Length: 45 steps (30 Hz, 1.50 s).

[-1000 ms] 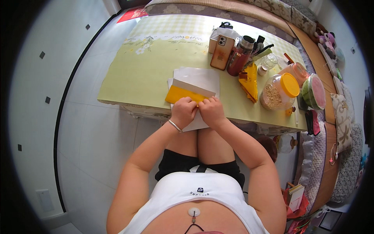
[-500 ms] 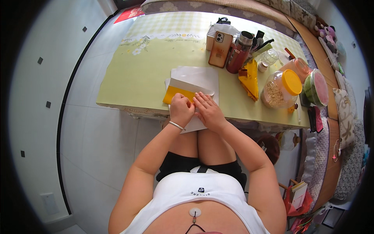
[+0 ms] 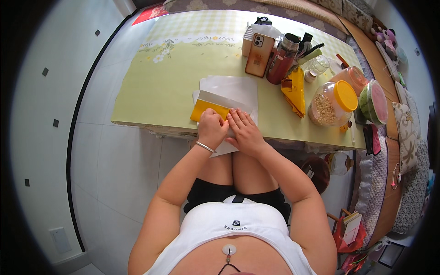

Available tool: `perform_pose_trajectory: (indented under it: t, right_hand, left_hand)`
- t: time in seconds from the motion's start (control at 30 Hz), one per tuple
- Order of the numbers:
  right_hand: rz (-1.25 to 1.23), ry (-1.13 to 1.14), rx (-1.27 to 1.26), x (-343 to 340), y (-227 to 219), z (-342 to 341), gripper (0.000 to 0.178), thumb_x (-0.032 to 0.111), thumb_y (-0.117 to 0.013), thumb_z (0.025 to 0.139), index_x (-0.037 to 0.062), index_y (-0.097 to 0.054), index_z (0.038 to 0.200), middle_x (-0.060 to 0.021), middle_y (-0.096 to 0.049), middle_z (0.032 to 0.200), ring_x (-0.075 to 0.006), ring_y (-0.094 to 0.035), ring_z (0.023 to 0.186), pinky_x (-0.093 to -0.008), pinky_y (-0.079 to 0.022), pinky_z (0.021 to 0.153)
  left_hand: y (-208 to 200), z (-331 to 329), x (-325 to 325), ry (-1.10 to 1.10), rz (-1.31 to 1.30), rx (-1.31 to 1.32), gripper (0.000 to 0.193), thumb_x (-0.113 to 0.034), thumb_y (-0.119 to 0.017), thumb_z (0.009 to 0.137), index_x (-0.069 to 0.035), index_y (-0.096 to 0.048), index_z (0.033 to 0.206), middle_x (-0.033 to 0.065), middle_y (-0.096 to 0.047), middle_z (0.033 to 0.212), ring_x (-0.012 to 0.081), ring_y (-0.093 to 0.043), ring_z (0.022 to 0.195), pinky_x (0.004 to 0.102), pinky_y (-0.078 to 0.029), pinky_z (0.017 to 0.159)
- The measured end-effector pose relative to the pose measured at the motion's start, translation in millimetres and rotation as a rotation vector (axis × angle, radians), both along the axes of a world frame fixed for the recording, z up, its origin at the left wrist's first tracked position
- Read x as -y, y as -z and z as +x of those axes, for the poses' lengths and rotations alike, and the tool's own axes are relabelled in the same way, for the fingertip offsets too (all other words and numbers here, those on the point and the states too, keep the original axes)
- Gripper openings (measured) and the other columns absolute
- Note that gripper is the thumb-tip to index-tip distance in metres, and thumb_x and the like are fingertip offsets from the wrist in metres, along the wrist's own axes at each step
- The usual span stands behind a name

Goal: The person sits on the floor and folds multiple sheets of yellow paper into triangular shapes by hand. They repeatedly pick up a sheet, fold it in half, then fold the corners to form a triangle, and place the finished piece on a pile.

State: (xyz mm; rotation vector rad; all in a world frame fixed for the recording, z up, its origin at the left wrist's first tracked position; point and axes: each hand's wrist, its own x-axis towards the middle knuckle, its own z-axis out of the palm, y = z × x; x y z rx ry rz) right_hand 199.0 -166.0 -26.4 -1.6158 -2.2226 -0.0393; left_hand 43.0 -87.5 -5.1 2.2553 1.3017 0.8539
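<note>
A strip of yellow paper lies on white sheets of paper at the table's front edge. A pale strip runs along its far side. My left hand is closed in a pinch at the near edge of the yellow paper; its fingertips are partly hidden. Close beside it, my right hand lies flat with fingers stretched out, pressing on the right end of the yellow paper and the sheets. The two hands nearly touch at the thumbs. Part of the white paper hangs over the edge toward my lap.
Folded yellow sheets lie to the right on the green table cover. Behind them stand a phone and a red flask. Farther right are a yellow-lidded jar and a watermelon half. A brown bin stands below.
My left hand has shifted very slightly left and up at the paper's edge. The right hand stays flat in nearly the same place.
</note>
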Motion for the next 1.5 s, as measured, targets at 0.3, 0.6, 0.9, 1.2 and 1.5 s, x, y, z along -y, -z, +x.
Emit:
perform_pose_trajectory:
  t: [0.3, 0.6, 0.9, 1.2, 1.5]
  right_hand:
    - [-0.097, -0.106, 0.016, 3.1, -21.9, -1.4, 0.077, 0.049, -0.076, 0.079, 0.0255, -0.050, 0.147, -0.0269, -0.031, 0.157, -0.0493, -0.027, 0.146, -0.0556, -0.021, 0.119]
    - [-0.192, -0.210, -0.018, 3.9, -30.4, 16.0, 0.068, 0.047, -0.075, 0.083, 0.0274, -0.052, 0.145, -0.0187, -0.035, 0.159, -0.0465, -0.020, 0.150, -0.0556, -0.019, 0.121]
    - [0.011, -0.229, -0.177, -25.5, -11.0, 50.8, 0.035, 0.022, -0.074, 0.084, 0.0124, -0.069, 0.117, -0.0126, -0.061, 0.136, -0.0388, -0.050, 0.134, -0.0504, -0.035, 0.115]
    - [0.090, -0.010, -0.336, -9.9, -16.7, -13.3, 0.019, 0.018, -0.076, 0.081, 0.0077, -0.065, 0.093, -0.0116, -0.065, 0.126, -0.0383, -0.054, 0.128, -0.0561, -0.036, 0.111]
    - [0.136, 0.178, -0.485, -16.0, -6.8, -28.2, 0.016, 0.014, -0.073, 0.082, 0.0049, -0.061, 0.077, -0.0128, -0.066, 0.123, -0.0341, -0.057, 0.124, -0.0488, -0.038, 0.112]
  left_hand:
    - [-22.6, -64.9, -20.6, 0.284, 0.250, -0.075, 0.015, -0.007, -0.070, 0.070, -0.005, -0.063, 0.084, 0.0114, -0.062, 0.093, 0.0319, -0.060, 0.091, 0.0441, -0.048, 0.083]
    - [-28.7, -86.9, -47.8, 0.622, 0.555, -0.288, 0.029, -0.004, -0.064, 0.075, -0.004, -0.068, 0.103, 0.0103, -0.066, 0.108, 0.0286, -0.062, 0.104, 0.0428, -0.047, 0.096]
    - [-16.6, -76.6, -32.3, 0.652, 0.675, -0.217, 0.013, -0.008, -0.069, 0.076, -0.007, -0.067, 0.088, 0.0054, -0.067, 0.085, 0.0248, -0.065, 0.080, 0.0384, -0.052, 0.077]
    - [-12.0, -62.7, -4.7, 0.424, 0.198, 0.121, 0.016, -0.010, -0.076, 0.071, -0.006, -0.068, 0.085, 0.0078, -0.064, 0.084, 0.0302, -0.061, 0.083, 0.0407, -0.048, 0.077]
    - [5.8, -69.2, -12.9, 0.090, 0.159, 0.102, 0.015, -0.012, -0.078, 0.075, -0.004, -0.065, 0.072, 0.0091, -0.062, 0.089, 0.0293, -0.056, 0.091, 0.0393, -0.045, 0.082]
